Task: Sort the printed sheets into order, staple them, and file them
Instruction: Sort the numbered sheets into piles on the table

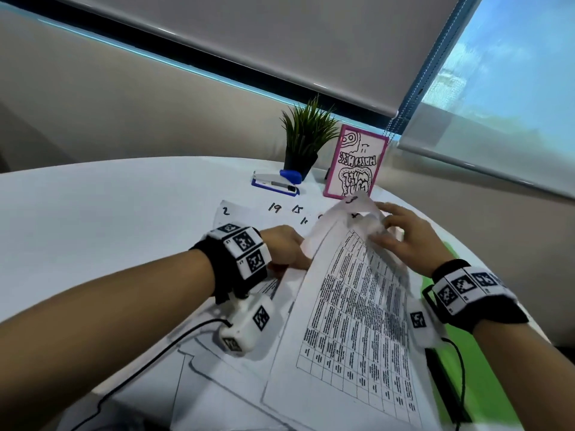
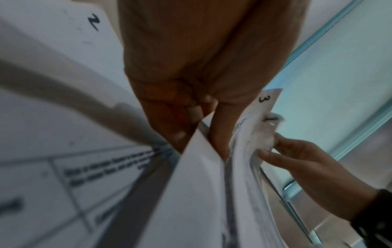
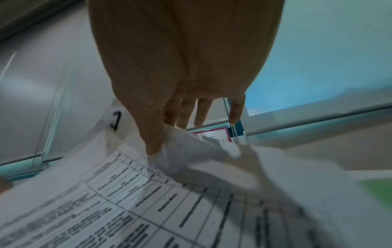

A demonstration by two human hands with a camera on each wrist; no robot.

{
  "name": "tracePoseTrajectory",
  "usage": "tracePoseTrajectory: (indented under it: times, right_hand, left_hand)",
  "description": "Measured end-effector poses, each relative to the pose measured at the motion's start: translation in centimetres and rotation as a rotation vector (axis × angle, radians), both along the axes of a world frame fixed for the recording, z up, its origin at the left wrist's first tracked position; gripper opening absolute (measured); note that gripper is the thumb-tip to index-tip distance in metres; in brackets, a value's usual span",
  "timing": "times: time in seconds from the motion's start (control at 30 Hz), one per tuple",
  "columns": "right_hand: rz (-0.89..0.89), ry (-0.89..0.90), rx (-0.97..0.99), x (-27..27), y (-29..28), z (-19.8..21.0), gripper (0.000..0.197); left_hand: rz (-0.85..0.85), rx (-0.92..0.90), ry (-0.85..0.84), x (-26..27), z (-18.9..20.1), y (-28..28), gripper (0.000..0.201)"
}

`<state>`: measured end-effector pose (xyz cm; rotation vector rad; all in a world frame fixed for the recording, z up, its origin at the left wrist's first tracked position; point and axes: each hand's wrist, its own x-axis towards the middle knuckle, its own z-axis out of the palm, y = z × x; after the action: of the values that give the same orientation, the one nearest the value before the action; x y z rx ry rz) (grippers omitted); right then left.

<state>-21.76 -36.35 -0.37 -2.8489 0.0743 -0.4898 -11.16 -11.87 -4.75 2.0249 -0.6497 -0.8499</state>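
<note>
Several printed sheets with tables lie spread on the white table (image 1: 109, 213), each numbered by hand in a top corner. A lifted sheet marked 3 (image 1: 348, 275) stands tilted between my hands. My left hand (image 1: 284, 247) pinches its left edge between thumb and curled fingers (image 2: 186, 120). My right hand (image 1: 401, 234) pinches the crumpled top corners of the raised sheets (image 3: 191, 151), thumb in front and fingers behind. A sheet marked 2 (image 1: 227, 213) lies flat to the left. A blue and white stapler (image 1: 277, 181) sits at the far side of the table.
A potted green plant (image 1: 306, 135) and a pink-framed card (image 1: 354, 164) stand behind the stapler. A green folder (image 1: 485, 384) lies under the sheets at the right. Window blinds hang behind. Cables run from both wrist cameras across the papers.
</note>
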Motion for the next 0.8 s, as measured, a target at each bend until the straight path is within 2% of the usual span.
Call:
tracePoseTrajectory:
  times: [0.17, 0.23, 0.27, 0.37, 0.4, 0.47, 0.53, 0.63, 0.73, 0.8]
  right_hand:
    - [-0.063, 0.024, 0.094, 1.0, -0.1, -0.7, 0.015]
    - [-0.072, 0.049, 0.069, 1.0, -0.2, -1.0, 0.015]
    - [-0.074, 0.065, 0.059, 1.0, -0.2, -1.1, 0.015]
    - [-0.082, 0.113, 0.047, 1.1, -0.2, -1.8, 0.013]
    - [-0.086, 0.123, 0.043, 1.2, -0.3, -2.0, 0.013]
    - [-0.090, 0.138, 0.030, 1.3, -0.3, -2.3, 0.013]
    - [-0.080, 0.148, 0.011, 1.4, -0.4, -2.4, 0.011]
    - [-0.051, 0.117, -0.058, 1.5, -0.6, -2.6, 0.010]
    - [-0.085, 0.042, -0.113, 1.5, -0.7, -2.6, 0.014]
    - [-0.079, 0.031, -0.104, 1.4, -0.3, -2.5, 0.019]
  left_hand:
    - [-0.063, 0.035, 0.019, -0.5, 0.0, 0.5, 0.024]
    - [-0.019, 0.023, -0.004, 0.4, 1.0, 1.0, 0.022]
    - [0.034, 0.042, -0.089, 1.2, 1.6, 1.3, 0.024]
    - [0.222, 0.234, -0.545, 4.8, 2.9, 3.2, 0.031]
    - [0.264, 0.303, -0.651, 6.0, 3.1, 4.0, 0.033]
    - [0.273, 0.433, -0.763, 7.8, 3.2, 5.4, 0.036]
    - [0.227, 0.506, -0.743, 8.5, 3.4, 6.2, 0.030]
    - [0.187, 0.475, -0.703, 8.4, 3.7, 6.6, 0.008]
    - [0.196, 0.430, -0.709, 8.3, 3.6, 6.6, 0.013]
    - [0.214, 0.402, -0.755, 8.3, 3.6, 6.5, 0.005]
